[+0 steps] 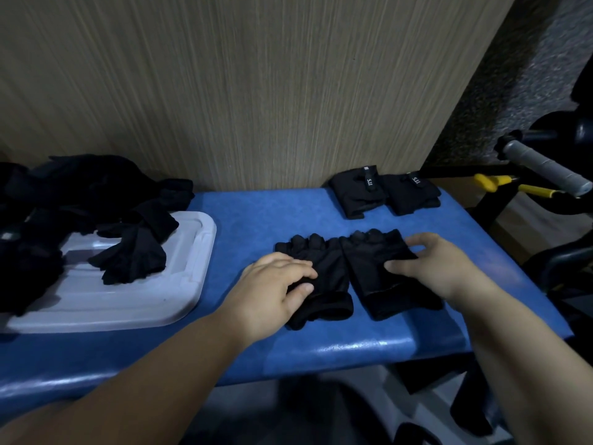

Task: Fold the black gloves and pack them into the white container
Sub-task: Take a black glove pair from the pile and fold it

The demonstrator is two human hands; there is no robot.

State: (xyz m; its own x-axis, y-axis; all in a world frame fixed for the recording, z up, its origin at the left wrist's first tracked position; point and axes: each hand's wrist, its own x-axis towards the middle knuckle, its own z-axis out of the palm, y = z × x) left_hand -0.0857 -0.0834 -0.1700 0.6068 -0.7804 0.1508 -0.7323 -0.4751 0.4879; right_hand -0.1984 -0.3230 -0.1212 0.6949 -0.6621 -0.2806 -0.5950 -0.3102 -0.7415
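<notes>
Two black fingerless gloves lie flat side by side on the blue bench (256, 213), cuffs toward me. My left hand (276, 284) rests on the left glove (324, 284), its thumb and fingers pinching that glove's left edge. My right hand (439, 268) lies on the right glove (382, 271) with fingers spread, pressing its right side. A folded pair of black gloves (385, 194) with small white labels sits at the back of the bench. A white container lid or tray (179, 274) lies at left, with a pile of loose black gloves (80, 203) across it.
A wood-grain wall stands right behind the bench. To the right are a grey-wrapped bar (545, 168), yellow-handled equipment (494, 183) and dark gym gear. The bench's front edge is close to my forearms.
</notes>
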